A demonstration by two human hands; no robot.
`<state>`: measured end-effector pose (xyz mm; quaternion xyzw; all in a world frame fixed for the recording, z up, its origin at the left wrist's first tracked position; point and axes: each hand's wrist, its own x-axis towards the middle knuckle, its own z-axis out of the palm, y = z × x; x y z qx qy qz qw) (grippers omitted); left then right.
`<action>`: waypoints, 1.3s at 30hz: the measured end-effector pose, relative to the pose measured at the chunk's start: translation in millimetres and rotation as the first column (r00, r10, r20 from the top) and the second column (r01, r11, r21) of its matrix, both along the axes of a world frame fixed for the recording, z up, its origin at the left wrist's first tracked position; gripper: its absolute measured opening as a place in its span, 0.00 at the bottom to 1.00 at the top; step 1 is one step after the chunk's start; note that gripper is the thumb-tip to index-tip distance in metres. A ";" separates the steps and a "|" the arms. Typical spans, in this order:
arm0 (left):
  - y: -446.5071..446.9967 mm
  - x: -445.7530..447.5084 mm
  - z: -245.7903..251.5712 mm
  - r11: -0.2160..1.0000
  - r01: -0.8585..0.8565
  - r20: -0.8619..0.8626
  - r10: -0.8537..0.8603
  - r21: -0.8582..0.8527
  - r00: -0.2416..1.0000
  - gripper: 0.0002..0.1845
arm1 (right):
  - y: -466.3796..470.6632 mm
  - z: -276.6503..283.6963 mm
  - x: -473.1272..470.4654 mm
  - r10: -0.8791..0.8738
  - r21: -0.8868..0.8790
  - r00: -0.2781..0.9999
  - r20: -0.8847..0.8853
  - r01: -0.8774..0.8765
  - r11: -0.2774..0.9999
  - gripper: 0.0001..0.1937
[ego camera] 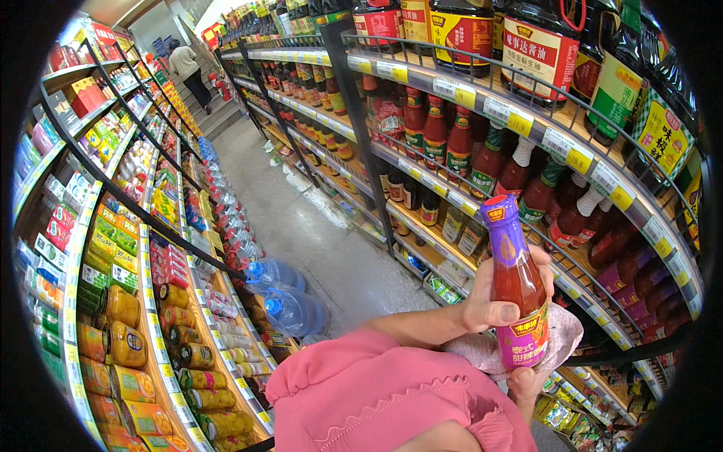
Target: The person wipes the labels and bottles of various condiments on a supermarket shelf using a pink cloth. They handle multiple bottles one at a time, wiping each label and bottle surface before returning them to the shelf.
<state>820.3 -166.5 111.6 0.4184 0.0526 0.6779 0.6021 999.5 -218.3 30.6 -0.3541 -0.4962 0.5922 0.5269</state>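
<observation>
A glass bottle of red sauce (522, 282) stands nearly upright in front of my chest, with a purple neck wrap, a red cap and a purple-and-red label bearing writing. My left hand (483, 299) is wrapped around its middle, the thumb across the front and the fingertips showing on the far side. Down at the base, my right hand (526, 381) grips the bottle too, its thumb on the lower label. A pale pink cloth (565, 333) is bunched behind the bottle by my right hand and partly hidden by it.
Ahead, a shelf rack (463, 198) carries sauce bottles (435, 133) behind wire rails, with large soy sauce bottles (539, 51) on top. Opposite are shelves of jars (127, 344). Large blue water bottles (294, 311) stand on the aisle floor (305, 248). A person (189, 70) is near the stairs.
</observation>
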 end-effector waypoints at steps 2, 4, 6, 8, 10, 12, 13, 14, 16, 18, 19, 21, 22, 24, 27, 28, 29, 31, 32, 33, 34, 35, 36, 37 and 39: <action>0.8 -1.3 -0.6 1.000 -0.009 -0.006 0.009 -0.015 1.000 0.43 | 0.3 4.6 -2.6 -0.011 -0.006 1.000 -0.008 0.011 1.000 0.62; 1.0 -2.8 -0.1 0.999 -0.031 -0.022 0.030 -0.028 0.999 0.43 | 1.1 14.9 -7.8 -0.037 -0.010 0.999 -0.012 0.036 0.999 0.59; 1.0 -1.7 -0.8 0.997 -0.030 0.009 0.031 -0.073 0.999 0.43 | 3.6 6.8 -10.7 -0.100 0.082 0.994 0.041 0.097 0.992 0.55; 2.4 -1.2 -3.3 0.996 -0.023 0.018 0.025 -0.086 1.000 0.41 | 5.6 0.1 -11.5 -0.135 0.121 0.990 0.041 0.129 0.984 0.52; 3.2 -0.8 -3.7 0.993 -0.026 0.033 0.031 -0.117 0.999 0.40 | 5.9 -3.0 -11.4 -0.146 0.104 0.989 -0.003 0.146 0.984 0.50; 6.0 2.0 -7.9 0.993 -0.042 0.038 0.046 -0.114 0.998 0.38 | 4.3 6.4 -14.8 -0.155 0.097 0.987 -0.031 0.158 0.983 0.49; 7.1 2.1 -8.8 0.991 -0.052 0.045 0.058 -0.123 0.997 0.37 | 4.6 11.6 -16.8 -0.168 0.094 0.985 -0.043 0.171 0.981 0.48; 9.3 1.3 -8.2 0.990 -0.056 0.053 0.064 -0.133 0.997 0.37 | 6.5 14.1 -19.3 -0.169 0.079 0.985 -0.045 0.172 0.982 0.45; 14.3 6.0 -12.0 0.988 -0.019 0.075 0.030 -0.151 0.997 0.35 | 12.5 5.0 -11.9 -0.335 0.319 0.912 0.237 0.253 0.913 0.41; 26.6 -4.7 -22.3 0.994 -0.072 0.042 0.076 -0.080 0.996 0.31 | 15.9 -1.2 -13.4 -0.339 0.389 0.870 0.358 0.191 0.901 0.43; 27.7 -10.5 -19.8 0.993 -0.097 0.065 0.102 -0.069 0.993 0.30 | 16.6 -2.0 -13.6 -0.337 0.421 0.846 0.413 0.151 0.895 0.44; 25.1 -19.5 -15.1 0.979 -0.008 0.130 0.035 -0.204 0.991 0.34 | 18.0 21.3 -25.8 -0.278 0.424 0.871 0.404 0.090 0.901 0.40; 26.8 -19.4 -11.5 0.960 0.035 0.158 0.010 -0.278 0.987 0.34 | 21.8 29.6 -34.7 -0.190 0.332 0.970 0.150 0.131 0.934 0.37; 34.4 -19.5 -13.6 0.958 0.080 0.153 -0.038 -0.275 0.988 0.32 | 16.4 43.0 -38.7 -0.092 0.061 0.996 -0.017 0.093 0.994 0.40; 39.5 -13.6 -17.8 0.948 0.127 0.162 -0.081 -0.293 0.983 0.30 | 14.7 45.9 -35.8 -0.090 -0.003 0.995 -0.034 0.090 0.996 0.40; 40.5 -12.1 -18.7 0.943 0.147 0.171 -0.099 -0.299 0.980 0.30 | 13.6 46.1 -35.2 -0.095 -0.027 0.994 -0.056 0.093 0.995 0.39; 39.9 -10.6 -19.0 0.940 0.135 0.158 -0.088 -0.313 0.984 0.30 | 12.3 46.0 -34.6 -0.099 -0.050 0.992 -0.078 0.095 0.994 0.39; 39.7 -6.7 -17.2 0.935 0.112 0.130 -0.071 -0.335 0.989 0.29 | 10.3 44.7 -32.6 -0.117 -0.047 0.991 -0.065 0.114 0.992 0.38; 40.8 -4.8 -17.0 0.933 0.116 0.126 -0.077 -0.340 0.989 0.29 | 9.7 43.5 -31.4 -0.126 -0.046 0.990 -0.059 0.123 0.991 0.38; 41.0 -3.3 -18.0 0.930 0.118 0.119 -0.081 -0.349 0.990 0.29 | 8.7 41.1 -30.2 -0.141 -0.020 0.989 -0.041 0.140 0.990 0.36; 41.4 -1.8 -19.0 0.926 0.121 0.112 -0.086 -0.357 0.990 0.29 | 8.5 38.5 -29.0 -0.157 0.006 0.987 -0.023 0.157 0.988 0.33; 42.8 -0.5 -20.3 0.917 0.130 0.119 -0.091 -0.377 0.989 0.30 | 8.2 37.3 -27.5 -0.173 0.032 0.985 -0.005 0.173 0.984 0.31; 44.4 0.7 -22.9 0.906 0.140 0.129 -0.096 -0.399 0.987 0.31 | 8.3 38.3 -27.6 -0.174 0.016 0.983 -0.059 0.175 0.984 0.30; 45.4 1.8 -24.6 0.895 0.151 0.138 -0.101 -0.420 0.985 0.32 | 8.5 38.3 -27.4 -0.173 -0.028 0.980 -0.102 0.171 0.985 0.30; 46.5 4.2 -25.9 0.885 0.137 0.113 -0.096 -0.445 0.989 0.30 | 8.8 38.3 -25.8 -0.175 -0.109 0.967 -0.187 0.157 0.982 0.30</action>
